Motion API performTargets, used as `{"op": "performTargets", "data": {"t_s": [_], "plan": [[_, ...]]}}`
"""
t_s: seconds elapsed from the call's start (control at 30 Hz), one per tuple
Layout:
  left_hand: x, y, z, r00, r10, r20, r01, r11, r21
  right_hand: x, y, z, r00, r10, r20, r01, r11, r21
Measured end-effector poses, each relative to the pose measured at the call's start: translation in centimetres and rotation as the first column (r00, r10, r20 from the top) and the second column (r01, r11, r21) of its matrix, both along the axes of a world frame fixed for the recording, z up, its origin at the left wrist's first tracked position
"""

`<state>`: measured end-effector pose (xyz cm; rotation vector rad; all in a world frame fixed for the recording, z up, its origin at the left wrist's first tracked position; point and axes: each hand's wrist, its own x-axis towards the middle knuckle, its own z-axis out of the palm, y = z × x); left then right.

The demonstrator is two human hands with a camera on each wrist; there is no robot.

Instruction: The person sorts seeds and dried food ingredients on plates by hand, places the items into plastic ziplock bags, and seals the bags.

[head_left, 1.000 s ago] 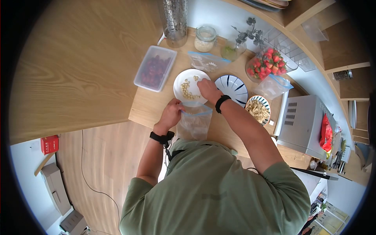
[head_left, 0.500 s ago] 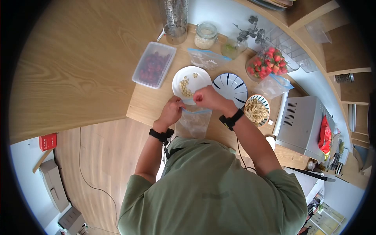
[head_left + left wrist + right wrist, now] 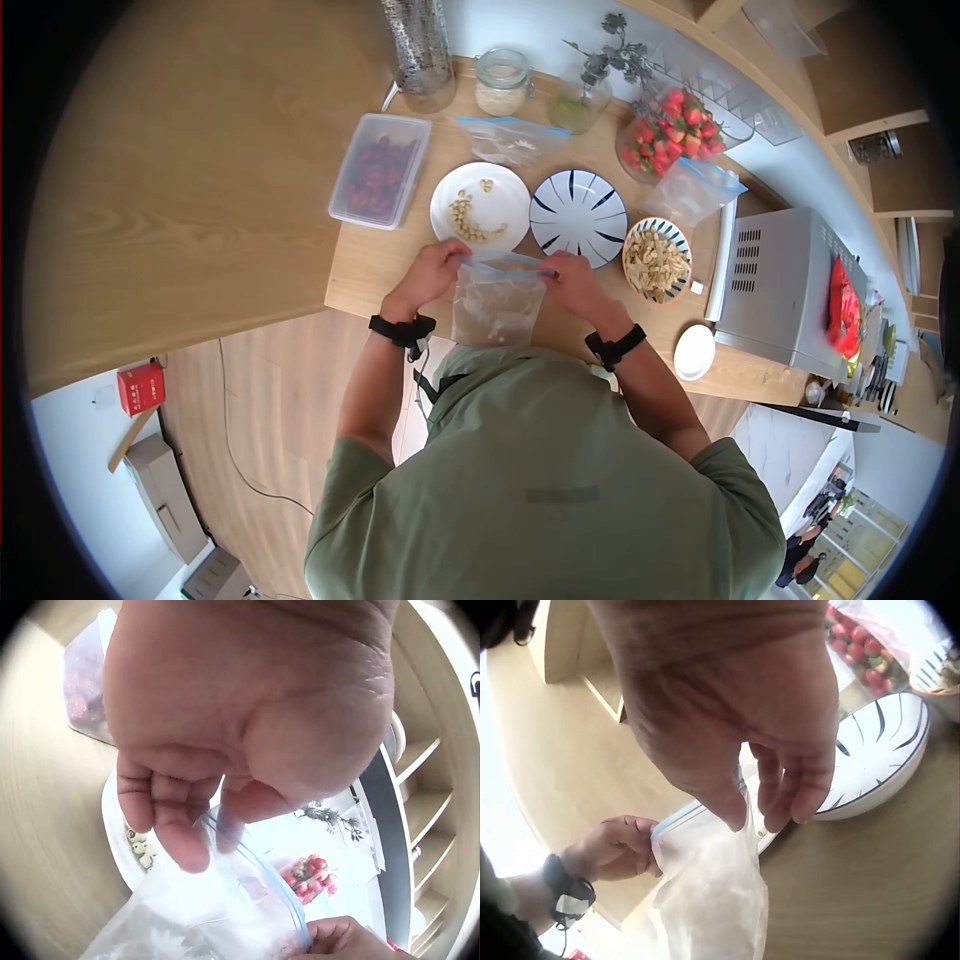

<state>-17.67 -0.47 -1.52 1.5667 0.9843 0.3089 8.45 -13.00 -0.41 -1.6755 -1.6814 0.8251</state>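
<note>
Where one gripped, both hands (image 3: 430,274) (image 3: 580,286) now pinch the bag (image 3: 496,308).

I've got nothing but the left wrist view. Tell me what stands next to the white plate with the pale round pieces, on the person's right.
Observer: From the head view, a striped plate stands just to the right of the white plate.

Operator: Go one further right and report what's there.

Observer: A patterned bowl stands there, holding pale, irregular pieces.

Operator: Now name what stands at the back, beyond the white plate.

Observer: A glass jar with pale contents stands there, behind a blue-edged bag.
</note>
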Motion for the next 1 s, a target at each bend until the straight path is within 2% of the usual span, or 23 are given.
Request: {"op": "performTargets", "data": {"t_s": [0.03, 0.1, 0.13, 0.2, 0.23, 0.3, 0.33, 0.4, 0.5, 0.6, 0.73, 0.93, 1.0], "plan": [[0.3, 0.6, 0.1, 1.000, -0.009, -0.003, 0.009, 1.000, 0.001, 0.3, 0.0, 0.1, 1.000, -0.009, -0.003, 0.009, 1.000, 0.001], [1.1, 1.9, 0.3, 0.977, 0.202, 0.069, -0.183, 0.960, -0.211, 1.0, 0.2, 0.5, 1.000, 0.020, 0.024, -0.021, 1.000, 0.014], [1.4, 2.4, -0.2, 0.979, 0.192, 0.069, -0.174, 0.963, -0.207, 1.3, 0.4, 0.7, 1.000, 0.010, 0.023, -0.011, 1.000, 0.017], [2.1, 3.1, -1.5, 0.992, 0.099, 0.081, -0.100, 0.995, 0.017, 2.0, 0.8, 1.1, 0.993, 0.041, 0.113, -0.041, 0.999, 0.001], [2.3, 3.5, -1.8, 0.993, 0.090, 0.081, -0.092, 0.996, 0.020, 2.3, 0.9, 1.2, 0.993, 0.032, 0.113, -0.033, 0.999, 0.005], [2.7, 4.2, -2.5, 0.996, 0.007, -0.086, 0.017, 0.959, 0.282, 2.7, 1.1, 1.6, 0.977, 0.109, 0.184, -0.098, 0.993, -0.066], [2.8, 4.5, -3.1, 0.996, -0.001, -0.087, 0.026, 0.958, 0.287, 2.8, 1.2, 1.8, 0.978, 0.099, 0.184, -0.089, 0.994, -0.061], [3.0, 4.9, -3.5, 0.968, 0.055, -0.245, 0.098, 0.815, 0.571, 2.7, 1.2, 2.0, 0.968, 0.137, 0.208, -0.108, 0.983, -0.146], [3.6, 4.7, -3.2, 0.935, 0.066, -0.349, 0.141, 0.833, 0.535, 2.3, 0.7, 2.2, 0.966, 0.113, 0.231, -0.088, 0.990, -0.113], [4.2, 4.7, -3.2, 0.926, 0.031, -0.376, 0.181, 0.839, 0.514, 2.4, 0.4, 2.4, 0.961, 0.092, 0.259, -0.066, 0.992, -0.109], [4.8, 5.6, -4.5, 0.929, -0.017, -0.368, 0.231, 0.806, 0.545, 2.6, 0.4, 2.3, 0.960, 0.092, 0.263, -0.065, 0.992, -0.108], [5.5, 5.6, -4.1, 0.929, -0.044, -0.368, 0.246, 0.816, 0.524, 2.3, 0.1, 2.5, 0.969, 0.037, 0.246, -0.016, 0.996, -0.084], [5.5, 5.7, -4.0, 0.935, -0.052, -0.352, 0.227, 0.850, 0.475, 2.3, -0.1, 2.1, 0.976, 0.012, 0.216, 0.001, 0.998, -0.061]]}}
